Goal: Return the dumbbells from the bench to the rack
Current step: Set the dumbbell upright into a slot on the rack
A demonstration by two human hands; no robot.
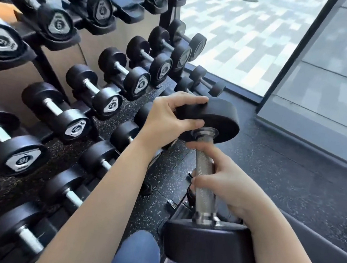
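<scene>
Dumbbell (222,118) on end, left hand (167,118) clamping the top head, right hand (224,184) wrapped round the handle below. Rack (46,67) lies left of both; hold both grips tight, lower it in slowly

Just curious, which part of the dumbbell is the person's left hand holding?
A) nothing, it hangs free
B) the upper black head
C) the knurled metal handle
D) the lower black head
B: the left hand grips the dumbbell by the rim of its upper black head, while the right hand wraps the metal handle.
</scene>
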